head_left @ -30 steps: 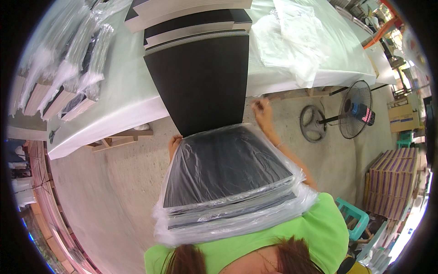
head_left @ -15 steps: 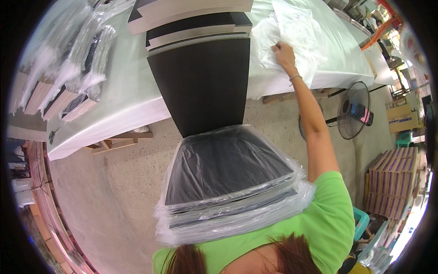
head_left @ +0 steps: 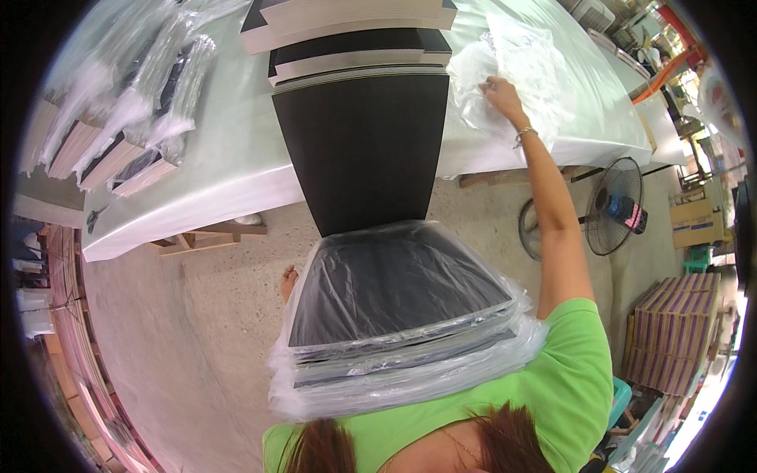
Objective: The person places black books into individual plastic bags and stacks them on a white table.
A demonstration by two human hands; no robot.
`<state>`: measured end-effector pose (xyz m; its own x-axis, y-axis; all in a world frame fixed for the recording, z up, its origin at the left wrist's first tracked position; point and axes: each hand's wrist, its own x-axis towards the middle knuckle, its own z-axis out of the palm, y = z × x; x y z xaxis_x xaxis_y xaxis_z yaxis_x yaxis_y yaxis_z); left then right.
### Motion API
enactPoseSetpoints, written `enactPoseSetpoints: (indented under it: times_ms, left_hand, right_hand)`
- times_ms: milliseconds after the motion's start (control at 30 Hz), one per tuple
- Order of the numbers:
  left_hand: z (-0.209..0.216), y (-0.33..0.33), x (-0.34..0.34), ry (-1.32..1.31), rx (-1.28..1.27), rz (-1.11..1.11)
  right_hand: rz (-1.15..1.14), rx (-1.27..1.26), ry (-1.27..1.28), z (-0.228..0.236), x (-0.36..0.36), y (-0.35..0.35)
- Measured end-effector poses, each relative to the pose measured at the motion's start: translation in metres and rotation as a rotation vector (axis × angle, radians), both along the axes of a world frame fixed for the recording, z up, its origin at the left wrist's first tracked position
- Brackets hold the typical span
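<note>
Out to the right, my right hand (head_left: 505, 101) pinches at a heap of crumpled clear plastic bags (head_left: 544, 67) on the table, its fingers curled. Close to my body lies a stack of black flat pieces in clear plastic (head_left: 398, 280). Beside that stack's left edge a small bit of skin shows, apparently my left hand (head_left: 289, 282); most of it is hidden, so its grip cannot be made out. Just beyond, a black flat panel (head_left: 367, 150) slopes down from several stacked thick books (head_left: 355, 51) with black covers and pale page edges.
A white-covered table (head_left: 229, 177) spans the far side. Plastic-wrapped books (head_left: 146, 169) and scissors (head_left: 95, 221) lie at its left. A standing fan (head_left: 619, 205) is beyond my right arm. Striped cartons (head_left: 674, 335) stand at the right. A wooden support (head_left: 213, 236) shows under the table.
The view has shifted slightly, moving the table and books rightward in the picture. The bit of skin now shows left of the wrapped stack. My right hand stays at the plastic bags.
</note>
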<state>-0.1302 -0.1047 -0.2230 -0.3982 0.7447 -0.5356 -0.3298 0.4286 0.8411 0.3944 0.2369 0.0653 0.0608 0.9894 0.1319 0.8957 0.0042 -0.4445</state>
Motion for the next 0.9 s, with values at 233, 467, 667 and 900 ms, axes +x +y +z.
enactPoseSetpoints:
  times_ms: [233, 467, 667, 900]
  left_hand:
    - [0.142, 0.05, 0.013, -0.1, 0.25, 0.189]
    - [0.291, 0.115, 0.066, -0.044, 0.567, -0.082]
    - [0.392, 0.122, 0.147, -0.052, 0.743, -0.655]
    - [0.419, 0.105, 0.157, 0.178, 0.938, -0.611]
  right_hand:
    - [0.042, 0.043, 1.085, 0.089, 0.04, 0.004]
    - [0.37, 0.233, 1.032, 0.146, -0.004, -0.039]
    - [0.403, 0.288, 0.917, 0.17, -0.107, -0.12]
    - [0.576, 0.715, 0.365, 0.155, -0.173, -0.157]
